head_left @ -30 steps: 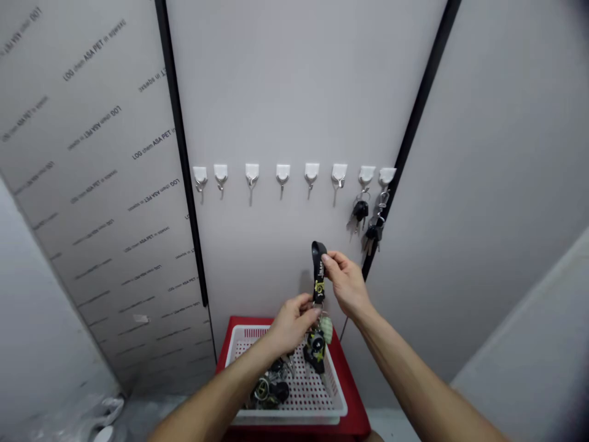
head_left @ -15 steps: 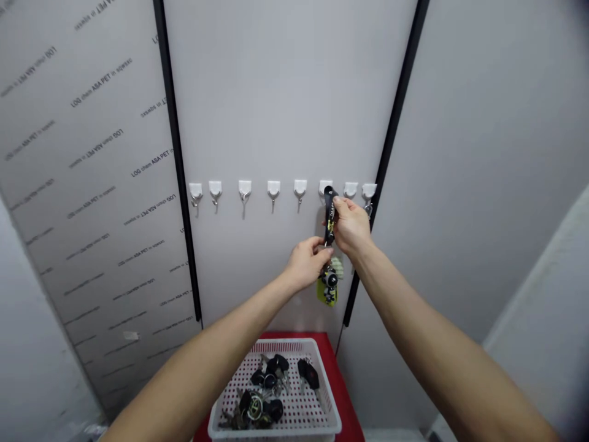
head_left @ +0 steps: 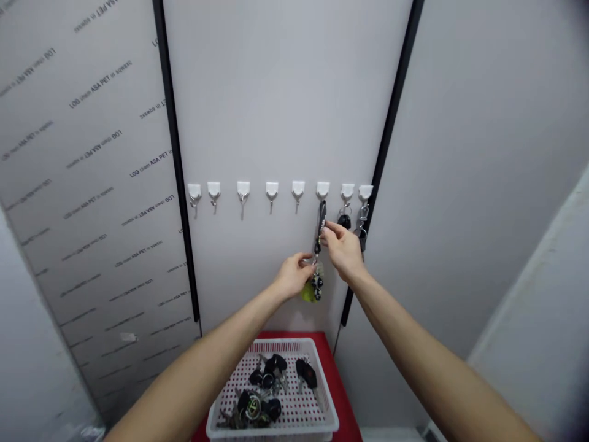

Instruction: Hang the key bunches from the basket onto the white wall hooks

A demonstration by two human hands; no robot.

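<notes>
Head view — strap (head_left: 322, 216) has reached the hook (head_left: 323, 190), possibly caught — your right hand (head_left: 345, 252) pinches it, left hand (head_left: 291, 275) the ring (head_left: 315, 258) below.

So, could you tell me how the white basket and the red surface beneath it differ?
The basket is white, the red surface red. The basket is perforated; the red surface looks solid. The basket holds keys, while the red surface carries the basket.
</notes>
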